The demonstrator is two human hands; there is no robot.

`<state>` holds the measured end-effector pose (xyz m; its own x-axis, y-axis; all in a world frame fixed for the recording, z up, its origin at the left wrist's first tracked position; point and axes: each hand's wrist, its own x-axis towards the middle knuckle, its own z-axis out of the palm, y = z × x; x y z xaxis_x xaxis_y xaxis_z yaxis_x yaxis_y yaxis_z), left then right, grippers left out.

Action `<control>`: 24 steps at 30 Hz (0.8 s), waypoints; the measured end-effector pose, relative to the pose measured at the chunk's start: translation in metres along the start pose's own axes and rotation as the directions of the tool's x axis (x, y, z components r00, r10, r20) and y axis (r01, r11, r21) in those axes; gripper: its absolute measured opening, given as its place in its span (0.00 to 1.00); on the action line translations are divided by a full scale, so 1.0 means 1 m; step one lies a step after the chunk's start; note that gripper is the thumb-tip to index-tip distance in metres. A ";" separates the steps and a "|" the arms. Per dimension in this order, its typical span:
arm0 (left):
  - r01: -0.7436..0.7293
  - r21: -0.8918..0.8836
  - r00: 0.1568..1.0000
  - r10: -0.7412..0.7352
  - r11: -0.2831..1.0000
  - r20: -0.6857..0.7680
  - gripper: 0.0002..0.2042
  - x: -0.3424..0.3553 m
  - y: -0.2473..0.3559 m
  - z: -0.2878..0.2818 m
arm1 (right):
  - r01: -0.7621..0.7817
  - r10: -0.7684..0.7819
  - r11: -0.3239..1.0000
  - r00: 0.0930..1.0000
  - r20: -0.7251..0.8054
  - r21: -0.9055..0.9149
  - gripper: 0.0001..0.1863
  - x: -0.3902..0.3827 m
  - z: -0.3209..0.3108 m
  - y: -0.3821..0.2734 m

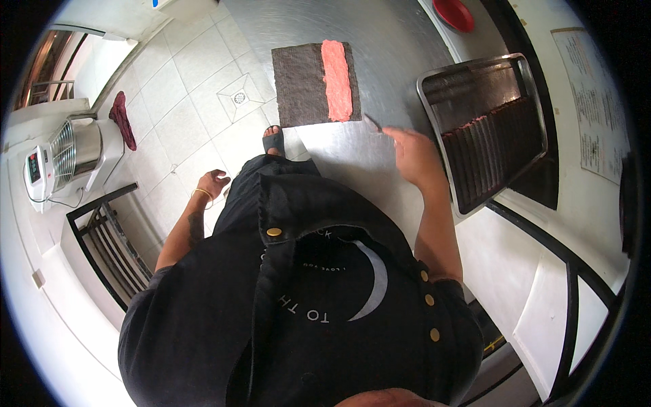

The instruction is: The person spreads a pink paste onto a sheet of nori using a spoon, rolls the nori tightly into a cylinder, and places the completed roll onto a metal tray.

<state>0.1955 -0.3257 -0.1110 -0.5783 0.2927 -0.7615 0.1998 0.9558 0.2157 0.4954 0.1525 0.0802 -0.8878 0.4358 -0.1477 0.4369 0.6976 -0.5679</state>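
Note:
A dark, rough-textured sheet like seaweed (298, 85) lies flat at the near left edge of the metal table. A band of pink paste (337, 81) runs lengthwise along its right part. My right hand (413, 152) is closed on a small spatula-like tool with a grey metal blade (371, 123), whose handle is mostly hidden in the fingers. The blade points left, just off the sheet's near right corner. My left hand (213, 183) hangs low beside my leg, away from the table, its fingers loosely bent and apart, with nothing visible in it.
Right of the table, a metal tray (434, 115) holds several dark rolls (488, 149) in a row. A red bowl (453, 15) stands at the far right. On the left are a white mixer-like machine (68, 159), a dark red cloth (122, 121) and a floor drain (239, 98).

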 end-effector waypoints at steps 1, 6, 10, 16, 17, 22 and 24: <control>0.003 -0.018 1.000 -0.003 1.000 -0.004 0.25 -0.002 0.000 0.002 | 0.005 -0.005 1.000 1.000 -0.002 -0.004 0.21 0.007 -0.002 -0.001; -0.029 -0.034 0.999 0.028 0.999 -0.026 0.26 0.007 0.012 -0.006 | -0.095 0.095 0.995 0.995 -0.006 0.027 0.22 0.056 0.005 -0.002; -0.039 -0.033 0.998 0.037 0.999 -0.054 0.26 0.004 0.008 -0.008 | -0.049 0.050 0.999 0.998 0.031 -0.017 0.21 0.067 0.018 0.001; 0.024 -0.008 0.999 -0.024 1.000 -0.027 0.25 -0.016 -0.010 0.005 | 0.000 0.010 0.992 0.997 0.082 -0.123 0.21 0.047 0.000 -0.018; 0.020 0.004 1.000 -0.020 1.000 -0.018 0.25 -0.017 -0.010 0.007 | 0.025 -0.013 0.988 0.997 0.082 -0.150 0.22 0.055 -0.005 -0.018; -0.013 0.000 1.000 0.013 1.000 -0.015 0.24 -0.013 0.000 0.005 | 0.054 -0.037 0.975 0.996 0.084 -0.215 0.21 0.097 -0.002 -0.018; -0.049 -0.042 0.997 0.047 0.998 -0.068 0.24 -0.008 0.002 0.003 | 0.054 -0.020 0.967 0.991 0.135 -0.249 0.20 0.103 -0.005 -0.028</control>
<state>0.2027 -0.3263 -0.1065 -0.6205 0.3381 -0.7076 0.1948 0.9405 0.2785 0.3925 0.1811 0.0846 -0.9079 0.3408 -0.2440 0.4107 0.8394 -0.3559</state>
